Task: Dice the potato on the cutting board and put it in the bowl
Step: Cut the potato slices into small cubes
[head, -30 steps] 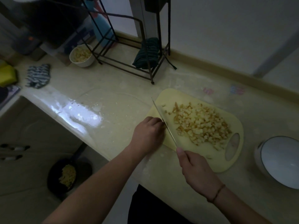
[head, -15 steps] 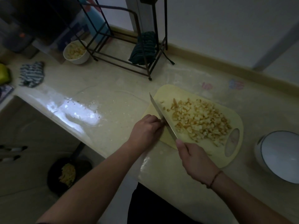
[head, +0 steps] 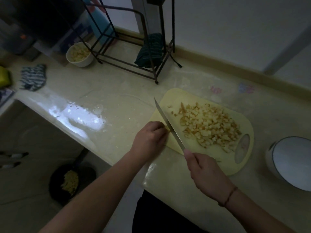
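Observation:
A pale yellow cutting board [head: 171,98] lies on the counter with a heap of diced potato [head: 208,125] on its middle and right. My right hand [head: 203,169] grips the handle of a long knife [head: 165,120], whose blade slants across the board's left part. My left hand [head: 149,137], fingers curled, holds a small piece of potato [head: 167,130] at the board's left edge, right against the blade; most of that piece is hidden under the fingers. An empty white bowl [head: 292,162] stands to the right of the board.
A black wire rack [head: 134,52] with a dark cloth stands behind the board. A second white bowl [head: 80,54] with cut potato sits at the back left, near a striped cloth [head: 33,78]. The counter edge runs diagonally at left; a dark pan [head: 70,182] lies on the floor below.
The knife blade has shifted slightly along the board while my left hand stays at the board's left edge. The camera has tilted a little.

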Demonstrator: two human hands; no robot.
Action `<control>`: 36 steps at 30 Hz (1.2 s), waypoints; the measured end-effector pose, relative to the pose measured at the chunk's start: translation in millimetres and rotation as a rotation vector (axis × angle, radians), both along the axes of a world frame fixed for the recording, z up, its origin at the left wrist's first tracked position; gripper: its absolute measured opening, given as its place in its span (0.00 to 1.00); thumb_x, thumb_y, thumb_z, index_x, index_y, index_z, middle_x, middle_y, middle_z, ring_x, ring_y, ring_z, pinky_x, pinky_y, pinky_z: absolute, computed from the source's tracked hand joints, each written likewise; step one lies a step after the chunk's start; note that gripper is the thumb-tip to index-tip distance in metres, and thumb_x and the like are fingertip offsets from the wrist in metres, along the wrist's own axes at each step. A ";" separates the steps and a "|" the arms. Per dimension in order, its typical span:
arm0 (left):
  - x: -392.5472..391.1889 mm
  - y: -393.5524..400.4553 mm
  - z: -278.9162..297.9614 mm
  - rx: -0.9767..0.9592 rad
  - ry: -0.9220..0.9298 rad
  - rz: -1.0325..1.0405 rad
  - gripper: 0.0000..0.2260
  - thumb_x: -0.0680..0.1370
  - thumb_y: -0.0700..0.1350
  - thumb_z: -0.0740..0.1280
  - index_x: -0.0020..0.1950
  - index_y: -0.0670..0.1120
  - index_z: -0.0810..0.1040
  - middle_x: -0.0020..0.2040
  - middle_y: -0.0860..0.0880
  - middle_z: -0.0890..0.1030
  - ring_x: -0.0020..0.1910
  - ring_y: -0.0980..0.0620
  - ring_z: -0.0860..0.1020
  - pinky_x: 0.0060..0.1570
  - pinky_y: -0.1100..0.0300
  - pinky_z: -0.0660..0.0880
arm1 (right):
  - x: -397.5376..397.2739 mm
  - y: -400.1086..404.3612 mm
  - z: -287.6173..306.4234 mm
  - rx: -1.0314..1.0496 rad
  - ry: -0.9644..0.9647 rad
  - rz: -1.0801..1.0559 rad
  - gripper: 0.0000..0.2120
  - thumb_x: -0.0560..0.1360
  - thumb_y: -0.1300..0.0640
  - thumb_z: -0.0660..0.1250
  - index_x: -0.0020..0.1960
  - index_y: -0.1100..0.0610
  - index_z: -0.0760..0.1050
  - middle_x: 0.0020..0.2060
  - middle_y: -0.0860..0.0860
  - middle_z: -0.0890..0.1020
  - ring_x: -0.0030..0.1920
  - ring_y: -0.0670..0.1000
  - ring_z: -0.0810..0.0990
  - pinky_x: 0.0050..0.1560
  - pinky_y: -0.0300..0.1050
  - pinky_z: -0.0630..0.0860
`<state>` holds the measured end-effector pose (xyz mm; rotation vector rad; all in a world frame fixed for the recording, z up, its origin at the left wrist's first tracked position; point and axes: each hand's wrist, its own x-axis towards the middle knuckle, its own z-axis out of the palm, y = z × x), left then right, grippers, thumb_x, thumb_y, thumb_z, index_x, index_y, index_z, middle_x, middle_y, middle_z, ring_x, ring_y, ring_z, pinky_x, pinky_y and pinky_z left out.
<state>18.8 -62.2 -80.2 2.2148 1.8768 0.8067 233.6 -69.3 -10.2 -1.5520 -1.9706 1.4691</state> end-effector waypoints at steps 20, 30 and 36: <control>-6.6 4.7 -1.5 0.014 0.040 -0.126 0.10 0.79 0.44 0.66 0.52 0.42 0.86 0.49 0.45 0.83 0.44 0.43 0.81 0.41 0.54 0.79 | 3.9 14.4 -13.9 0.025 -0.088 0.077 0.25 0.80 0.42 0.52 0.29 0.54 0.65 0.24 0.47 0.72 0.28 0.45 0.71 0.35 0.46 0.65; 11.2 15.0 -0.4 -0.035 -0.070 0.021 0.07 0.74 0.40 0.71 0.49 0.41 0.87 0.45 0.44 0.83 0.43 0.44 0.82 0.44 0.56 0.77 | 12.0 20.7 -7.1 0.036 -0.072 -0.005 0.30 0.75 0.36 0.49 0.30 0.60 0.68 0.25 0.52 0.75 0.26 0.45 0.72 0.32 0.40 0.67; 12.6 14.1 -0.7 -0.070 -0.075 0.069 0.08 0.72 0.37 0.73 0.49 0.42 0.87 0.50 0.44 0.84 0.44 0.45 0.83 0.40 0.58 0.79 | 9.0 13.7 -7.1 0.067 -0.040 0.029 0.26 0.75 0.37 0.50 0.28 0.54 0.64 0.22 0.49 0.70 0.27 0.43 0.71 0.31 0.36 0.66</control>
